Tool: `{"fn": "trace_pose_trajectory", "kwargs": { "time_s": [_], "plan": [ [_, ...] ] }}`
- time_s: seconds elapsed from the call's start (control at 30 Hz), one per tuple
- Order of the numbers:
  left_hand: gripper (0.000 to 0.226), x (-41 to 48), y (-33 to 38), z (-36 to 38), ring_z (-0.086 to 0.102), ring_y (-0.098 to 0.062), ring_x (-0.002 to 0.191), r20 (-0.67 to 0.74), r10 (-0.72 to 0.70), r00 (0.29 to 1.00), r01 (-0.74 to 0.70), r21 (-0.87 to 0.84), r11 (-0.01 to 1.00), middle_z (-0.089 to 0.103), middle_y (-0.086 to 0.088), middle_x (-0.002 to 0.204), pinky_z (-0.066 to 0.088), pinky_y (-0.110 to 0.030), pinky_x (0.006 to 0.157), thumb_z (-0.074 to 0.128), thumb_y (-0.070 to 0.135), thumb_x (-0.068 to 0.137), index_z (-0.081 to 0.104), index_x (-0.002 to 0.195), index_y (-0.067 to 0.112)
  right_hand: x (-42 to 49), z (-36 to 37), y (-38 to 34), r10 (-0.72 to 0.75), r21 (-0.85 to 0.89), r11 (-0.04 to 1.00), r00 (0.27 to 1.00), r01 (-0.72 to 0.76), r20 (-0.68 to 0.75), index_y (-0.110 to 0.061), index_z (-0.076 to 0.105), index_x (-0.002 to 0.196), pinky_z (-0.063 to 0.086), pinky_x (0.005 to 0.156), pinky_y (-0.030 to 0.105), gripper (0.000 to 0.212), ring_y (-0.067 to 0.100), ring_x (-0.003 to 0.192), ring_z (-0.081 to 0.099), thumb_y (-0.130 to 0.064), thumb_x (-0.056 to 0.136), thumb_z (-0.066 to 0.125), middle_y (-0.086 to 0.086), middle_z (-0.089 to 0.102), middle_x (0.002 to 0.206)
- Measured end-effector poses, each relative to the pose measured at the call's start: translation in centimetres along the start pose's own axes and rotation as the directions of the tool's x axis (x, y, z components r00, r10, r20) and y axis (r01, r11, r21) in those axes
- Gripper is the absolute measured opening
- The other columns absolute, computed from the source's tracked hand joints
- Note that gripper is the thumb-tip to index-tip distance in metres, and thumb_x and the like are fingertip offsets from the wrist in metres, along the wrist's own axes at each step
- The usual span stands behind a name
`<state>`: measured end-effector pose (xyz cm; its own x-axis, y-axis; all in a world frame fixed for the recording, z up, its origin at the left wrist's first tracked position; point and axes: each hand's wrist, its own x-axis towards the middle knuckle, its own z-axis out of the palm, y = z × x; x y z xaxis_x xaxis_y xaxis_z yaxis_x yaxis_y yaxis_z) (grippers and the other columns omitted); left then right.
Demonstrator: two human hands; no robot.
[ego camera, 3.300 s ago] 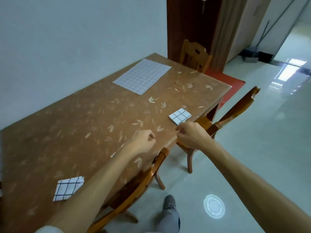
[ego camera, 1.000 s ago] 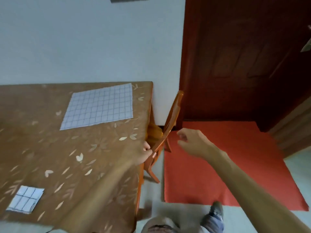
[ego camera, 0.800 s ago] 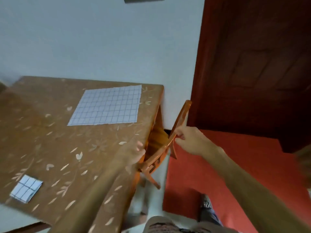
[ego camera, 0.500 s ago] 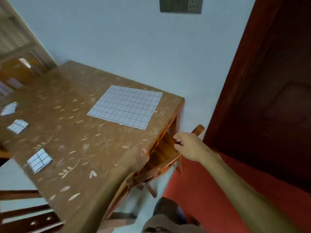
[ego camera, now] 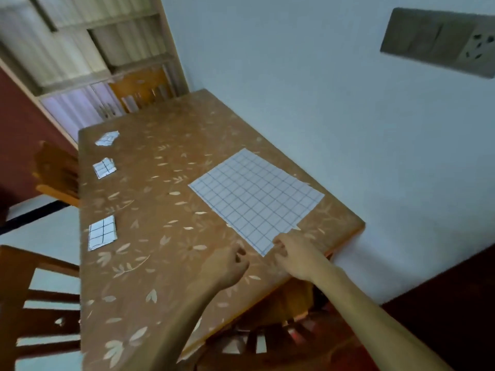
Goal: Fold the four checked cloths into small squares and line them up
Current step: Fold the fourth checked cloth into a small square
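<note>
home dining room | wooden table (ego camera: 166,215) | chair (ego camera: 40,259) | wall socket (ego camera: 439,41)

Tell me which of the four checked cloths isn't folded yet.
The big cloth spread flat beside the wall, by the right hand; the other three are folded small.
</note>
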<state>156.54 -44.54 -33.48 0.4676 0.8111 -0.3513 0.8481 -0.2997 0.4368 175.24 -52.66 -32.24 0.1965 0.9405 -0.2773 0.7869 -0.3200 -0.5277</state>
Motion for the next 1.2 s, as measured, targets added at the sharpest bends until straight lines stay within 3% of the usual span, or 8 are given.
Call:
{"fn": "trace_pose_trajectory", "kwargs": {
  "time_s": [0.1,0.23,0.5,0.67,0.8,0.93,1.03,1.2],
  "plan": [
    [0.035,2.5,1.7,0.5,0.063,-0.011,0.094,0.017,-0.025,1.000,0.026,-0.059,0.998,0.069,0.004,0.109,0.052,-0.026,0.080,0.057,0.035,0.091,0.064,0.122,0.022,3.3,-1.9,0.9,-0.003,-0.063,0.998,0.998,0.007,0.069,-0.023,0.049,0.137,0.047,0.100,0.038,0.043,0.019,0.119,0.056,-0.026,0.094,0.053,0.000,0.056,0.134],
    [0.037,5.1,4.0,1.1,0.063,-0.014,0.101,0.023,-0.026,0.999,0.028,-0.073,0.997,0.070,0.003,0.112,0.053,-0.034,0.090,0.056,0.037,0.090,0.064,0.123,0.021,6.6,-3.9,2.5,-0.031,-0.096,0.994,0.991,0.044,0.128,-0.020,0.045,0.141,0.046,0.100,0.036,0.045,0.020,0.123,0.051,-0.024,0.096,0.051,0.003,0.048,0.142],
    [0.036,10.8,8.7,2.6,0.060,-0.014,0.112,0.003,-0.033,0.999,0.033,-0.050,0.998,0.063,0.004,0.127,0.049,-0.028,0.086,0.052,0.037,0.097,0.057,0.130,0.025,10.6,-7.4,6.5,-0.072,-0.138,0.986,0.986,0.093,0.150,-0.020,0.046,0.138,0.047,0.098,0.036,0.043,0.020,0.121,0.053,-0.028,0.096,0.052,0.002,0.051,0.138],
    [0.045,14.7,9.5,7.1,0.050,-0.020,0.130,-0.013,-0.108,0.994,0.108,-0.011,0.994,0.051,-0.003,0.143,0.046,-0.036,0.102,0.059,0.029,0.096,0.049,0.140,0.024,12.3,-8.3,10.1,-0.070,-0.131,0.987,0.977,0.098,0.199,-0.017,0.048,0.137,0.047,0.099,0.038,0.043,0.022,0.118,0.054,-0.028,0.096,0.052,0.005,0.054,0.134],
    [0.063,17.0,8.1,11.1,0.032,-0.025,0.144,-0.046,-0.228,0.973,0.229,0.018,0.973,0.035,-0.005,0.156,0.034,-0.041,0.114,0.068,0.023,0.091,0.039,0.147,0.027,13.3,-7.5,12.4,-0.093,-0.179,0.973,0.961,0.143,0.262,-0.014,0.050,0.134,0.049,0.094,0.040,0.040,0.024,0.112,0.056,-0.028,0.096,0.049,0.007,0.058,0.126],
    [0.057,16.9,6.0,14.4,0.046,-0.026,0.129,-0.149,-0.245,0.958,0.260,0.093,0.961,0.047,0.003,0.143,0.043,-0.044,0.103,0.064,0.003,0.083,0.052,0.133,0.027,14.3,-5.7,14.0,-0.088,-0.220,0.962,0.947,0.161,0.310,-0.013,0.054,0.124,0.052,0.088,0.041,0.033,0.025,0.103,0.057,-0.024,0.093,0.051,0.007,0.060,0.119],
    [0.045,16.5,4.0,16.0,0.057,-0.027,0.119,-0.281,-0.207,0.937,0.232,0.056,0.971,0.062,0.001,0.132,0.051,-0.046,0.090,0.069,0.003,0.080,0.066,0.121,0.022,14.4,-4.1,14.7,-0.097,-0.194,0.966,0.937,0.170,0.337,-0.015,0.051,0.131,0.052,0.087,0.038,0.038,0.023,0.105,0.058,-0.023,0.094,0.051,0.006,0.057,0.123],
    [0.019,15.9,2.6,15.2,0.063,-0.028,0.090,-0.400,-0.163,0.902,0.165,-0.029,0.986,0.074,0.001,0.086,0.053,-0.038,0.069,0.066,0.006,0.080,0.073,0.092,0.019,13.9,-2.2,15.3,-0.073,-0.199,0.967,0.926,0.156,0.370,-0.016,0.051,0.129,0.053,0.089,0.039,0.037,0.022,0.105,0.058,-0.023,0.093,0.052,0.004,0.057,0.124]
  ]
}}
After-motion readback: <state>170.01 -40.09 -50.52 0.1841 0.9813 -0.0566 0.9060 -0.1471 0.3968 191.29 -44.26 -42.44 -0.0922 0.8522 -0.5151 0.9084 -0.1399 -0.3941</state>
